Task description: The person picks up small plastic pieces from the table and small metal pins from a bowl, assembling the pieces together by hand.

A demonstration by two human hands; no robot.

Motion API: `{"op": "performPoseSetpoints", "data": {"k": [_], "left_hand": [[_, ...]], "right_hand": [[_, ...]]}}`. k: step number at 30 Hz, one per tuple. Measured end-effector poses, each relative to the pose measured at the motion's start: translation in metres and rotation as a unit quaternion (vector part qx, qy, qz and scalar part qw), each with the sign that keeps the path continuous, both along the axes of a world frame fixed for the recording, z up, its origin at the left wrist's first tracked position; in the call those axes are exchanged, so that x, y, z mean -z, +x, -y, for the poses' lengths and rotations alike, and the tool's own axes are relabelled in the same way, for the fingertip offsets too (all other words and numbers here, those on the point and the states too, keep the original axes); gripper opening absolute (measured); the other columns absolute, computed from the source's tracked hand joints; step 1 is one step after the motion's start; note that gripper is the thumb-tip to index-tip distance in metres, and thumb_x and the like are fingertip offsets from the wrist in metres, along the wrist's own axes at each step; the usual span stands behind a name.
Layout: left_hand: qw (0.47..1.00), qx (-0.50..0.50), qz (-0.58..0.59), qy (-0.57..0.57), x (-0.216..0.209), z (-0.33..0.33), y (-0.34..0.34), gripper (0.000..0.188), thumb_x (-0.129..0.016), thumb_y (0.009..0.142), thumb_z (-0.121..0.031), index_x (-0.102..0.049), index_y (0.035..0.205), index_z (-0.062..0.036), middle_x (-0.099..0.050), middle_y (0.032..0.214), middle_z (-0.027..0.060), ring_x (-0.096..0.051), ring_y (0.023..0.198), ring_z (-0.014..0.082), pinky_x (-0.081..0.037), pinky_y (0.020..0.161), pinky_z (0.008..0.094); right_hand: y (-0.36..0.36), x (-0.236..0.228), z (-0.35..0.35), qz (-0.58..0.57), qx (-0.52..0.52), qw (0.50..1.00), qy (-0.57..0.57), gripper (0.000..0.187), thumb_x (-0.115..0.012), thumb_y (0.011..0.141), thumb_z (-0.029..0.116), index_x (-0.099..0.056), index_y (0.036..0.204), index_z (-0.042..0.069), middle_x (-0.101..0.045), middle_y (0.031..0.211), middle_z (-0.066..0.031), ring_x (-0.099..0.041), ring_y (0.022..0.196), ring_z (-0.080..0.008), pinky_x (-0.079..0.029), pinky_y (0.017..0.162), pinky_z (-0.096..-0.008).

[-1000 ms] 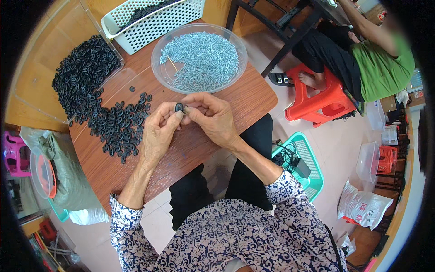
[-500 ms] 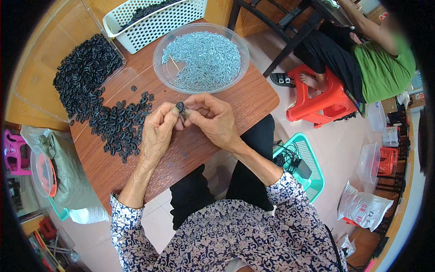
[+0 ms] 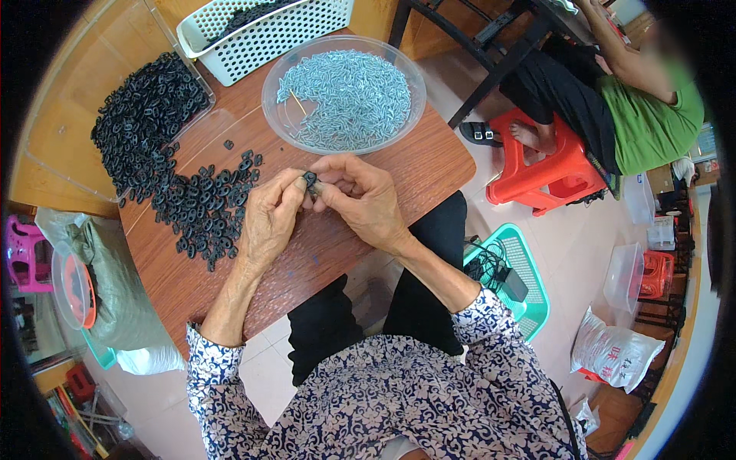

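Over the middle of the table, my two hands meet at the fingertips. Thumb and fingers of my left hand [image 3: 270, 211] pinch a small black plastic part [image 3: 310, 178], oval and with a hole. From the other side my right hand [image 3: 364, 201] comes up against it, thumb and fingers pressed together; whatever sits between them is hidden. Just beyond the hands stands a clear round bowl [image 3: 421, 96] of small silvery pins [image 3: 356, 88], perhaps screws. Loose black parts like the held one [image 3: 201, 207] lie spread left of my left hand.
A clear tray [image 3: 205, 90] spills a heap of black parts [image 3: 146, 115] at the far left. Behind stands a white perforated basket [image 3: 268, 46]. A green basket [image 3: 537, 299] with cables is on the floor at right. Another person sits on a red stool [image 3: 537, 172].
The small black part has turned between my fingertips and shows a different face. Both hands stay at almost the same place, fingers shifted only slightly.
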State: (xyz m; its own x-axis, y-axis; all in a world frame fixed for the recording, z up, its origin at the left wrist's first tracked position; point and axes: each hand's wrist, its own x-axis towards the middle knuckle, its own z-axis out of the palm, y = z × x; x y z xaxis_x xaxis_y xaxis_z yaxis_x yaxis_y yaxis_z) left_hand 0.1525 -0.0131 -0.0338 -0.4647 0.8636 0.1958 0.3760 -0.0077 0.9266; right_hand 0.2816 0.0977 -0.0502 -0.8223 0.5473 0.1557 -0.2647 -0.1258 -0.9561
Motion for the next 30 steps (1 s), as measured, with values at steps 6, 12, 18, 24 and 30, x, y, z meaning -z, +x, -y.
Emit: {"op": "performPoseSetpoints", "data": {"k": [6,12,18,24,30], "left_hand": [[0.998,0.036,-0.019,-0.046,-0.007,0.002,-0.005,0.024,-0.045,0.100,-0.014,-0.061,0.089,0.0008,-0.057,0.071,0.0034,-0.053,0.067,0.0110,-0.043,0.063,0.0274],[0.999,0.021,0.033,-0.030,-0.003,0.002,-0.002,0.025,-0.047,0.100,-0.016,-0.061,0.090,0.0008,-0.058,0.072,0.0025,-0.053,0.068,0.0098,-0.043,0.063,0.0266],[0.997,0.028,0.033,-0.058,0.000,0.004,-0.008,0.025,-0.047,0.101,-0.017,-0.062,0.089,-0.0010,-0.059,0.071,0.0015,-0.053,0.068,0.0090,-0.042,0.063,0.0254],[0.996,0.022,0.058,-0.063,0.006,0.006,-0.009,0.026,-0.048,0.101,-0.021,-0.060,0.086,-0.0026,-0.058,0.070,0.0011,-0.053,0.067,0.0087,-0.042,0.063,0.0253],[0.995,0.033,0.078,-0.058,0.008,0.006,-0.010,0.028,-0.048,0.101,-0.022,-0.059,0.084,-0.0028,-0.058,0.072,0.0010,-0.055,0.068,0.0086,-0.044,0.063,0.0252]], "right_hand": [[0.001,-0.001,0.001,0.012,0.005,1.000,0.008,0.025,-0.059,0.094,-0.002,-0.058,0.119,-0.001,-0.068,0.096,-0.0067,-0.065,0.080,-0.0087,-0.054,0.072,-0.0218],[-0.001,0.001,-0.001,0.012,-0.009,1.000,0.016,0.024,-0.060,0.094,-0.001,-0.059,0.118,-0.002,-0.068,0.095,-0.0071,-0.065,0.079,-0.0086,-0.054,0.071,-0.0222],[0.001,-0.004,-0.005,0.045,-0.034,0.998,0.025,0.027,-0.061,0.094,0.000,-0.059,0.121,-0.003,-0.069,0.096,-0.0066,-0.065,0.079,-0.0086,-0.054,0.071,-0.0220],[0.002,-0.007,-0.012,0.077,-0.019,0.978,0.192,0.039,-0.071,0.086,0.004,-0.061,0.124,0.000,-0.069,0.093,-0.0052,-0.064,0.077,-0.0087,-0.054,0.067,-0.0230],[-0.004,-0.011,-0.017,0.045,0.003,0.941,0.335,0.040,-0.077,0.080,0.007,-0.066,0.117,0.002,-0.068,0.090,-0.0063,-0.063,0.072,-0.0101,-0.052,0.064,-0.0244]]}}
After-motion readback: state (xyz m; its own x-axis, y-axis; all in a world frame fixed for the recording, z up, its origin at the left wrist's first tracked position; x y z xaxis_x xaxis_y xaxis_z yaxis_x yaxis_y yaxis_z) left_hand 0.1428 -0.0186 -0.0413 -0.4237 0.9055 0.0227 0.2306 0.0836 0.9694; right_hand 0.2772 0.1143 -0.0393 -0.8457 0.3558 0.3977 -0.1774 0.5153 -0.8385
